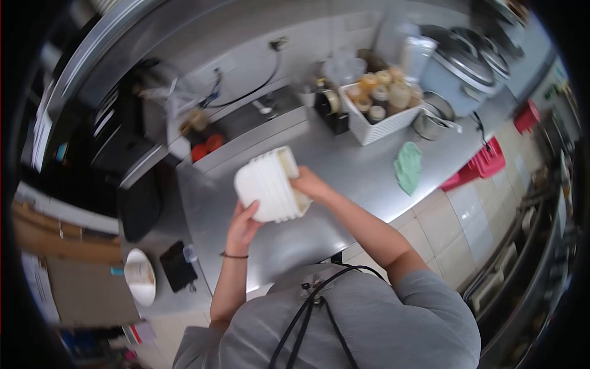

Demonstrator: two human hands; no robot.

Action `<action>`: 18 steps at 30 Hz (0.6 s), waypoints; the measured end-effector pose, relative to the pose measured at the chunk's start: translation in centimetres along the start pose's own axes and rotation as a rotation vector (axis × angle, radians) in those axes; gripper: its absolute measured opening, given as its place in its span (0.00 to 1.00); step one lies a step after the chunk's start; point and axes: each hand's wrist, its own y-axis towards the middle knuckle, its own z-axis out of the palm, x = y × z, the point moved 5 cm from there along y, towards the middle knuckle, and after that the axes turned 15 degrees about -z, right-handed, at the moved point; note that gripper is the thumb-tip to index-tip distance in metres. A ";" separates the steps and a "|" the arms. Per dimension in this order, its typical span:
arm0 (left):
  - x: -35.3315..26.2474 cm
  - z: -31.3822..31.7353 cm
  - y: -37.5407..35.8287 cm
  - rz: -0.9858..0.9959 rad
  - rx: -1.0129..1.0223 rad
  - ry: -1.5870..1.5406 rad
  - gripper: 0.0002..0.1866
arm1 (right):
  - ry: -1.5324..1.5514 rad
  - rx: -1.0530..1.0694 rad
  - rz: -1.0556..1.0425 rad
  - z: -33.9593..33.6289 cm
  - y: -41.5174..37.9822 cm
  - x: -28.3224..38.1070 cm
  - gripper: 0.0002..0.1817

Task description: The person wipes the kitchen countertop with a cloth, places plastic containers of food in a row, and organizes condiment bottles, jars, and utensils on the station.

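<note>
A nested stack of white takeaway containers [263, 186] is held tilted on its side above the steel worktop [344, 237]. My left hand [243, 222] grips the stack from below, its thumb pressed on the white outside. On the open side, my right hand [309, 183] has its fingers closed at the rim of the end container, partly hidden by it. Inside that container the surface looks beige; I cannot make out whether that is contents or shadow.
Behind stands a white basket [384, 126] of sauce bottles, with a metal pot [435, 117] and a rice cooker [458, 58] to its right. A green cloth [408, 168] lies near the right edge. At left are a white dish [141, 277] and a black phone-like object [178, 266].
</note>
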 end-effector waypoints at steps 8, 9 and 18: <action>0.6 -2.0 -1.2 -0.026 -0.022 -0.013 0.26 | -0.149 -0.022 0.030 0.5 -0.3 -0.7 0.16; 0.6 -3.0 -1.0 -0.023 -0.016 0.009 0.26 | -0.079 -0.051 0.036 -0.4 -0.3 -1.3 0.15; 6.0 -11.3 -5.1 -0.185 -0.041 -0.321 0.23 | -1.155 -0.110 -0.047 -13.4 -5.6 3.6 0.15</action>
